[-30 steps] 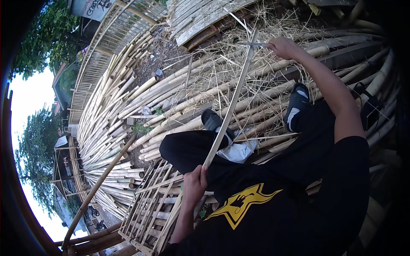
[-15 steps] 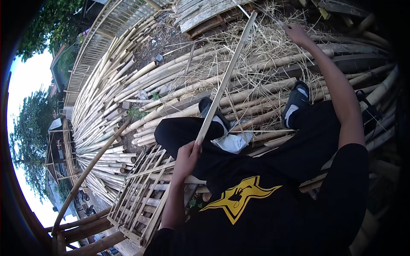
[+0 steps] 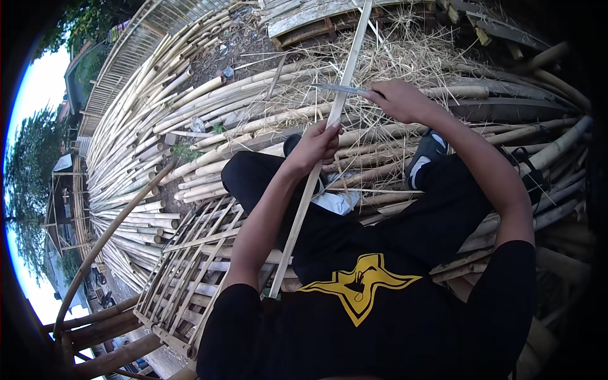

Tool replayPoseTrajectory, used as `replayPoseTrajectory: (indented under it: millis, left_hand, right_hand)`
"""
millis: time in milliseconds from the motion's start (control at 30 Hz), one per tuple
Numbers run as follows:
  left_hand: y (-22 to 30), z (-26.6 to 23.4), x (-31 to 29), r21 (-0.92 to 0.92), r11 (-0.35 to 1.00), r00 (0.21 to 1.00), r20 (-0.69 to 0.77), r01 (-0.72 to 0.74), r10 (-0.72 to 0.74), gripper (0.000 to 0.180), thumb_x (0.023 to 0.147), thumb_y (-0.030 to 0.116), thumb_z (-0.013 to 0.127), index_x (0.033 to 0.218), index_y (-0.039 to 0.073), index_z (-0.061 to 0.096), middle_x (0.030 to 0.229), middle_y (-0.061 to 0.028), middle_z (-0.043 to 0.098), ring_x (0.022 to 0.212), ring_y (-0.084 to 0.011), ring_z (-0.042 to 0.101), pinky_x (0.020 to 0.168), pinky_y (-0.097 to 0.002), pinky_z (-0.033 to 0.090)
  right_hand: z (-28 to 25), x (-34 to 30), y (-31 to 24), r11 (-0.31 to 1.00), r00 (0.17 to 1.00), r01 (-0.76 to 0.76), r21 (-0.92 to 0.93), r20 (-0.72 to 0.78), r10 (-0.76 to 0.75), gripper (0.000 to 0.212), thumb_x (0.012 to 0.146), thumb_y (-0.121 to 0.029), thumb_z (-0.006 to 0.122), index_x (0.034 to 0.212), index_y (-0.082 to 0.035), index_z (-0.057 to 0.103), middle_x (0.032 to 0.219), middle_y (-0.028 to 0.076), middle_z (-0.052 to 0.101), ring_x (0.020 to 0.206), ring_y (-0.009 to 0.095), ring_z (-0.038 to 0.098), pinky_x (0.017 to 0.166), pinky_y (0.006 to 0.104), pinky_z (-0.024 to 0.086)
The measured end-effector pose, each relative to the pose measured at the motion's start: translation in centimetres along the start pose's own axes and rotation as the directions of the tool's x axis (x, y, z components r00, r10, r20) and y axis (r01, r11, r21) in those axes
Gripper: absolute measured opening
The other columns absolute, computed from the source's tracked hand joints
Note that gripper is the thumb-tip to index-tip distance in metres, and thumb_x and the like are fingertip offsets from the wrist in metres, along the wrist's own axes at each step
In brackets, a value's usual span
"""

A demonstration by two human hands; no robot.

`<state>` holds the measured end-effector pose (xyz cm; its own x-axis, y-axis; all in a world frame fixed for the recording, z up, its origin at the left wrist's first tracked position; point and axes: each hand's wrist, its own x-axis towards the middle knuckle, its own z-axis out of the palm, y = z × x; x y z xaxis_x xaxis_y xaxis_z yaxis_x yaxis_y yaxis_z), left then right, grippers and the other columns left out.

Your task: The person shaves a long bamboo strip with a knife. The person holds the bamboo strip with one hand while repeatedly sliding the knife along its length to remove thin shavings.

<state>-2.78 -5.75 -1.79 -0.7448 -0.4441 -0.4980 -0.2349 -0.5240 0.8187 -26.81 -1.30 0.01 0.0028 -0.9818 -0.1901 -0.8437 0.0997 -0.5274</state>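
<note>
A long, flat bamboo strip [image 3: 297, 228] runs slantwise from beside my shirt up past the top of the picture. My left hand [image 3: 315, 147] is closed round it near its middle, above my bent knee. In my right hand [image 3: 398, 101] is a knife [image 3: 339, 88], gripped by its handle, which the fingers mostly hide. Its thin blade points left and crosses the strip a little beyond my left hand. Blade and strip look to be touching.
Pale shavings [image 3: 405, 63] lie heaped over bamboo poles [image 3: 253, 120] around my feet. A slatted bamboo frame [image 3: 190, 272] stands at my left, with a curved pole [image 3: 114, 234] beyond it. Weathered boards [image 3: 310, 19] are stacked at the far side. A white plastic bag [image 3: 335, 201] lies between my legs.
My left hand has moved farther along the strip, whose near end now reaches back beside my shirt. My right hand has come down and left with the knife, bringing the blade across the strip.
</note>
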Motion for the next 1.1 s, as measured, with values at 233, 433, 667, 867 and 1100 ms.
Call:
replayPoseTrajectory:
  millis: [233,433,667,867,1100]
  left_hand:
    - [-0.3,-0.6,4.3,-0.080,0.995,0.995,0.076,-0.053,0.060,0.020,0.098,0.028,0.044,0.094,0.009,0.048,0.059,0.0079,0.030,0.042,-0.0024,0.025,0.038,-0.0195,0.019]
    - [-2.1,0.0,5.5,0.039,0.999,0.999,-0.031,-0.016,0.018,0.021,0.099,0.029,0.042,0.094,0.009,0.047,0.059,0.0074,0.030,0.042,-0.0024,0.024,0.037,-0.0197,0.019]
    - [-3.1,-1.1,6.9,0.447,0.892,0.941,-0.265,-0.073,0.209,0.026,0.090,0.024,0.054,0.097,0.001,0.061,0.059,-0.0038,0.052,0.047,-0.0093,0.046,0.042,-0.0267,0.036]
    - [-1.9,-0.7,6.6,0.043,0.986,0.981,-0.100,-0.161,0.164,0.025,0.091,0.017,0.055,0.112,0.004,0.053,0.061,0.0070,0.035,0.046,-0.0031,0.030,0.041,-0.0214,0.025]
    - [-1.3,-0.9,6.4,0.122,0.989,0.986,-0.133,-0.085,0.101,0.027,0.095,0.022,0.048,0.116,0.005,0.048,0.058,0.0066,0.035,0.045,-0.0035,0.031,0.039,-0.0211,0.025]
  right_hand:
    - [1.8,0.4,1.0,0.999,0.998,0.034,0.038,-0.045,-0.033,0.042,0.095,-0.037,0.041,0.081,0.000,0.055,0.067,0.021,0.055,0.064,0.039,0.054,0.062,0.0457,0.042]
    - [4.7,1.7,1.6,0.989,0.989,0.144,-0.027,0.023,-0.144,0.046,0.095,-0.041,0.038,0.087,-0.001,0.060,0.079,0.021,0.062,0.079,0.040,0.059,0.072,0.0486,0.046]
    - [4.9,1.7,1.4,0.995,0.992,0.071,0.071,0.102,-0.078,0.042,0.095,-0.039,0.041,0.084,-0.002,0.056,0.067,0.020,0.055,0.065,0.040,0.053,0.061,0.0469,0.041]
    - [4.0,2.6,1.9,0.995,0.996,0.075,0.064,0.037,-0.077,0.045,0.095,-0.041,0.041,0.079,-0.001,0.056,0.066,0.020,0.057,0.066,0.039,0.055,0.062,0.0458,0.043]
    - [3.5,2.6,1.3,0.996,0.996,0.061,0.071,0.065,-0.066,0.046,0.095,-0.040,0.041,0.078,-0.001,0.056,0.067,0.021,0.056,0.067,0.041,0.054,0.062,0.0472,0.042]
